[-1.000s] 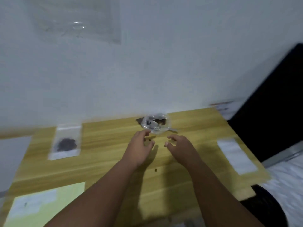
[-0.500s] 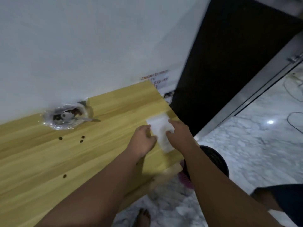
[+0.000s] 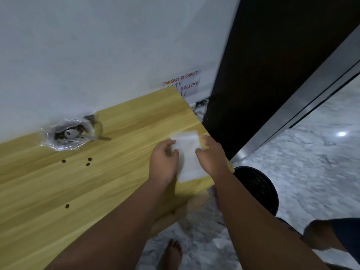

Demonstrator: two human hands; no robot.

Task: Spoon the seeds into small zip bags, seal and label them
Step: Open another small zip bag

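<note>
The fingers (image 3: 171,148) of the left hand (image 3: 163,162) are curled and rest on the left edge of an empty zip bag (image 3: 190,154). The fingers of the right hand (image 3: 211,154) pinch the opposite edge, thumb toward the bag's middle. Whether the bag is already lifted clear of the surface cannot be told; its lower end appears to lie flat. Gripping both long edges lets the person separate one thin bag and hold its mouth ready for opening.

The bag sits at the right end of the counter (image 3: 58,191), close to the corner, probably because empty bags are kept away from the filling area.

The seeds (image 3: 60,135) are in a clear plastic wrap (image 3: 58,147) bunched against the wall at the far left of the counter, well apart from the bag. A spoon (image 3: 73,133) lies in them, handle pointing right, placed for direct pickup. Several loose seeds (image 3: 88,161) lie scattered on the wood between wrap and hands.

Judged step: fetching a fresh bag; filling, sealing and labelling of this bag are not yet done.

A handwritten notice (image 3: 180,82) is taped to the wall above the counter's corner.
</note>
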